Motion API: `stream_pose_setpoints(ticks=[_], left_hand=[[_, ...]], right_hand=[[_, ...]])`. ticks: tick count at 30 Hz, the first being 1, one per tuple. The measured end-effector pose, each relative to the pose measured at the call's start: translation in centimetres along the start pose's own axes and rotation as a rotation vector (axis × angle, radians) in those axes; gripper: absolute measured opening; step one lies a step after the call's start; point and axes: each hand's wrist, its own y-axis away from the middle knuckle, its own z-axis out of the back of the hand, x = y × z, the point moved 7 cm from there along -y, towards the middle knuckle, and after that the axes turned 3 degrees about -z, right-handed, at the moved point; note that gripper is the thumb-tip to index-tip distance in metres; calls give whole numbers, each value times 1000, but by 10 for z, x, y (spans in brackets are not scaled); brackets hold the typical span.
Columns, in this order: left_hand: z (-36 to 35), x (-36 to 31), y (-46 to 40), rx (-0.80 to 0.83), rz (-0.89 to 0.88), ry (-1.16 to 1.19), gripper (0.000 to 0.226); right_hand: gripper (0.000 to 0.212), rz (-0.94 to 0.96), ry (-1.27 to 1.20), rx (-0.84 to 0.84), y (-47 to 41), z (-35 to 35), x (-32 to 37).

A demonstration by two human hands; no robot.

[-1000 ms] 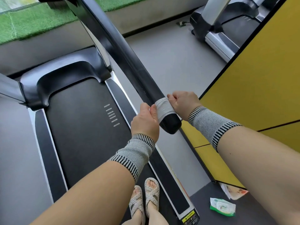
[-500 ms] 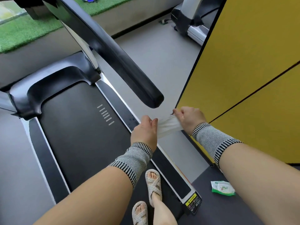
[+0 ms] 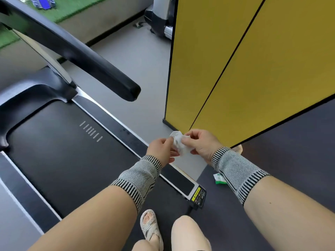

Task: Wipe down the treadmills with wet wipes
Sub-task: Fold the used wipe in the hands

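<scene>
A crumpled white wet wipe (image 3: 178, 143) is bunched between both hands, above the treadmill's right side rail (image 3: 116, 120). My left hand (image 3: 161, 151) pinches its left side and my right hand (image 3: 201, 144) pinches its right side. The black handrail (image 3: 87, 62) of the treadmill runs from the upper left and ends well above and left of the hands. The dark belt (image 3: 59, 154) lies below to the left. A green and white wipes pack (image 3: 219, 178) lies on the floor, partly hidden by my right wrist.
A yellow partition wall (image 3: 244, 66) stands close on the right. A second treadmill (image 3: 161, 17) shows behind it at the top. Green turf (image 3: 76, 6) lies beyond a ledge. My sandalled foot (image 3: 150, 229) stands at the treadmill's rear end, near a yellow warning label (image 3: 197, 194).
The wipe came off the end of the handrail. Both hands dropped below it, drew together and bunched the stretched wipe into a wad. The view swung right.
</scene>
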Motion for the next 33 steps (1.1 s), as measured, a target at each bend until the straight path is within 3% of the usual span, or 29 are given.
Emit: stream_pose_setpoints(ticks=[2,6,11,17,19,26,33], left_hand=[[-17,4,1,58,0,45,30],[-46,19,-8,96,-120,-128,22],[-111,70,-34,114,-147,-130,16],[-219,138,-75,-21,-231,-167,11],[-261,158,-76,-46,-189,-163,12],[-356,196,-63,-141,-132,-263,12],[-417,240,-110,-5,-45,-253,8]], right_hand=[[6,-22,18,45,10,5,-14],[8,-39,60,90,11,23,-54],[18,28,69,-120,-17,78,-133],[10,211,167,-57,-55,152,-230],[4,200,173,-81,-51,185,-262],[20,118,229,-133,-19,271,-334],[8,8,190,-232,-39,310,-399]])
